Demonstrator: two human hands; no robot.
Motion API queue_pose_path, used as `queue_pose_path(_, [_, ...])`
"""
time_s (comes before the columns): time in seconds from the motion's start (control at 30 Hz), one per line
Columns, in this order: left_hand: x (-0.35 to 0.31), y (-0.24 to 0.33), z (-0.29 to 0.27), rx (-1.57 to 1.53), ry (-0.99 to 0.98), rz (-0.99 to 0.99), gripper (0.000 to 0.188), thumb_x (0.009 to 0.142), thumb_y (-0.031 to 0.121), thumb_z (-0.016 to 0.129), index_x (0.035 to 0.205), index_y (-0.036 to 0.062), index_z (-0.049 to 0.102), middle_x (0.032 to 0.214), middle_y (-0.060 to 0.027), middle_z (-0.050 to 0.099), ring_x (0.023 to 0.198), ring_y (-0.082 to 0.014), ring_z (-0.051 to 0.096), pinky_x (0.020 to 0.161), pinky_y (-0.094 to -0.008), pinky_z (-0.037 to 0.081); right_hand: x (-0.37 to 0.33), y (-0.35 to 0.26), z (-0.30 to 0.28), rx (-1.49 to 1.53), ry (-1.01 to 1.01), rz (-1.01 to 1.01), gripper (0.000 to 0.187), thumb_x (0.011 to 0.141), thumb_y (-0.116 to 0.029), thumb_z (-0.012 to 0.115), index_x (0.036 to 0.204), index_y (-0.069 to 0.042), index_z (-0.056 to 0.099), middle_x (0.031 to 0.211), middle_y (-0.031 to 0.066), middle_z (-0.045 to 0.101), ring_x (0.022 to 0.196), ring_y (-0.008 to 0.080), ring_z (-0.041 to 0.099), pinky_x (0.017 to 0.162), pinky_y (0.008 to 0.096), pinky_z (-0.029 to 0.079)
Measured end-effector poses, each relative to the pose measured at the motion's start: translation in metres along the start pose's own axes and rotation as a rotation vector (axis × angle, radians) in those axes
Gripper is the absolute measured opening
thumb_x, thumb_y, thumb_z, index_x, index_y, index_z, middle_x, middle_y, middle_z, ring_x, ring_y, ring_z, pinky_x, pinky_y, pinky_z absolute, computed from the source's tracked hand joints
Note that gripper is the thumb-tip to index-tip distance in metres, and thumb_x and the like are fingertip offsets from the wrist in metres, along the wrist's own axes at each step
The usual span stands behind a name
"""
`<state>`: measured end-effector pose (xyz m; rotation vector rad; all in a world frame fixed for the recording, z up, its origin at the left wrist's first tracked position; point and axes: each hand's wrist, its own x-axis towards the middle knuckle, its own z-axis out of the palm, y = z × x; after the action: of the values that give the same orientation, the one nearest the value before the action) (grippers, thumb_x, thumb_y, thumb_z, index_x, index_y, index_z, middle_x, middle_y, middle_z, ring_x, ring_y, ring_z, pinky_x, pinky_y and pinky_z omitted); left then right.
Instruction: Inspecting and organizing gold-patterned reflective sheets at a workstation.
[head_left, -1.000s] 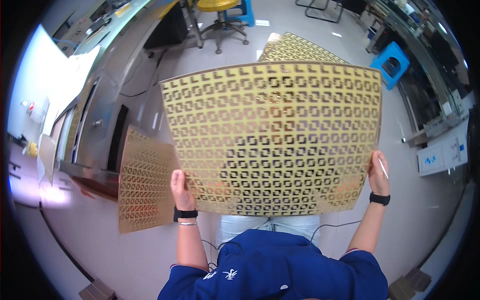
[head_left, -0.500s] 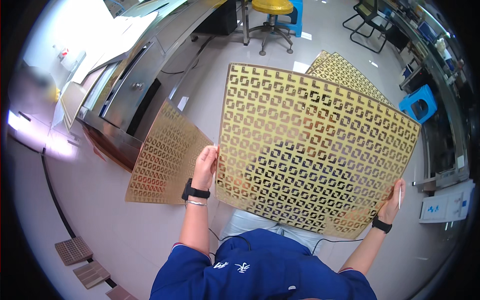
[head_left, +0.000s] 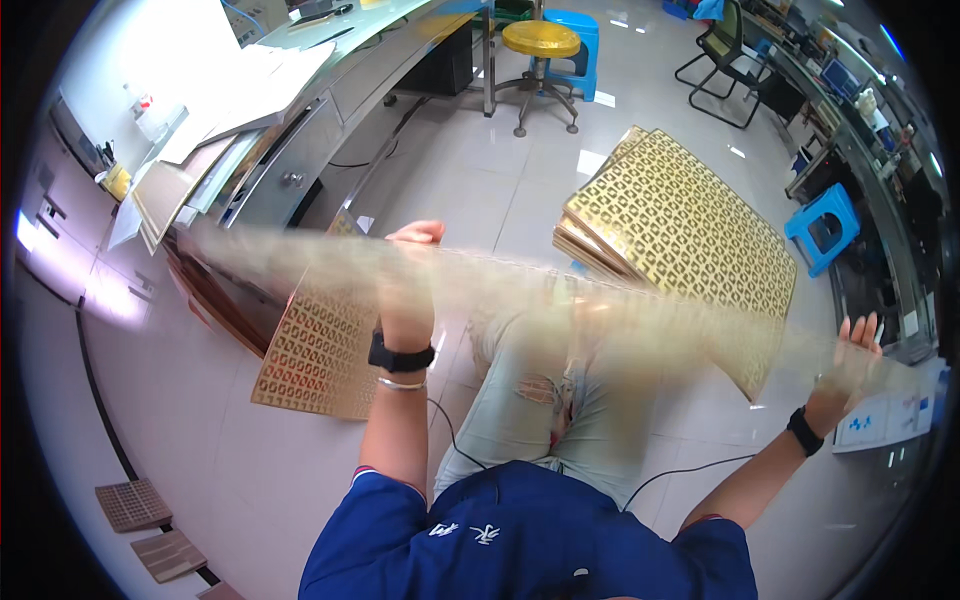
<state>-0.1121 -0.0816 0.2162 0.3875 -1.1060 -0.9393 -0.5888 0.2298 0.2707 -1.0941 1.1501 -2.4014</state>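
Observation:
A large thin circuit board panel is tilted nearly edge-on and smeared by motion. It stretches across the view above my knees. My left hand grips it left of its middle, fingers curled over the upper edge. Near its right end, my right hand has the panel across its palm, with the fingertips sticking up beyond the edge. Behind it stands a stack of similar yellow panels with dark patterns. Another patterned panel leans upright to the left, partly hidden by my left forearm.
A metal desk with papers stands at the far left. Beyond are a yellow round stool and a blue plastic stool. Another blue stool stands by the right-hand bench. Small patterned boards lie at lower left.
The panel has swung from facing me broadly to nearly edge-on, now reaching farther left and uncovering the stack and my knees. My left hand has risen; my right hand has moved right and up.

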Motion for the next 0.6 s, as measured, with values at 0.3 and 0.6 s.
queue_pose_path(0.3, [-0.041, -0.024, -0.003, -0.408, 0.08, -0.796, 0.041, 0.091, 0.01, 0.051, 0.13, 0.0057, 0.04, 0.126, -0.0104, 0.05, 0.105, -0.0171, 0.058, 0.085, -0.0271, 0.053, -0.069, 0.072, 0.077, 0.294, 0.207, 0.566, 0.059, 0.093, -0.042, 0.04, 0.136, -0.002, 0.033, 0.136, 0.0151, 0.04, 0.124, 0.0256, 0.042, 0.105, 0.042, 0.034])
queue_pose_path(0.6, [-0.071, -0.07, -0.016, -0.344, -0.012, -1.053, 0.036, 0.091, 0.015, 0.055, 0.123, 0.0018, 0.043, 0.108, -0.0112, 0.059, 0.091, -0.0128, 0.062, 0.073, -0.0241, 0.056, -0.088, 0.073, 0.068, 0.124, 0.43, 0.725, 0.064, 0.091, -0.047, 0.044, 0.134, -0.001, 0.035, 0.132, 0.0176, 0.043, 0.119, 0.0276, 0.046, 0.1, 0.0433, 0.04])
